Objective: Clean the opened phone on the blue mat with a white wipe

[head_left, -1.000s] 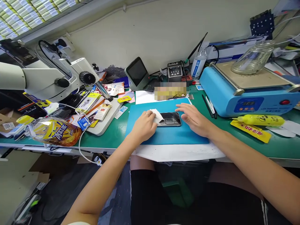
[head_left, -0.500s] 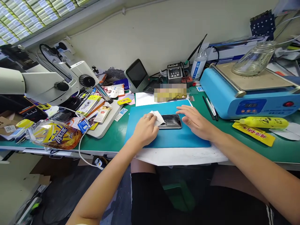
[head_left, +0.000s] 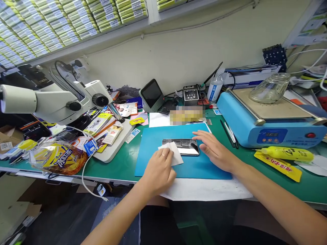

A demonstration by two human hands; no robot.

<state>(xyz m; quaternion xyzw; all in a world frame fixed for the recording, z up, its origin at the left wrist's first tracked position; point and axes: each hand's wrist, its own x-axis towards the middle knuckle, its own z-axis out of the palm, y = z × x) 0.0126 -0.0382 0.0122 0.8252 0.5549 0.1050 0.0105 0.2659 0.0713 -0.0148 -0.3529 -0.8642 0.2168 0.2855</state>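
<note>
A dark, glossy smartphone [head_left: 190, 147] lies flat on a blue mat [head_left: 153, 136]. My left hand [head_left: 160, 170], with a ring on one finger, presses a folded white wipe [head_left: 177, 154] against the phone's left end and lower edge. Its fingers are bent over the wipe and hide part of it. At the phone's right end is my right hand [head_left: 213, 149], with fingers stretched out and nothing held. The fingertips are beside the phone's upper right corner; whether they touch it I cannot tell.
A microscope [head_left: 63, 105] and a drink bottle [head_left: 60, 157] stand left, among papers. A blue heating machine [head_left: 270, 132] bears a glass jar [head_left: 269, 89] at right. Dark tweezers [head_left: 227, 133], a yellow tube [head_left: 287, 153] and a yellow packet [head_left: 278, 166] lie near my right arm.
The whole view has tilted up, so the desk sits lower in the picture. My left hand has drawn the wipe toward the phone's lower left, baring more of the glass. My right hand stays beside the phone.
</note>
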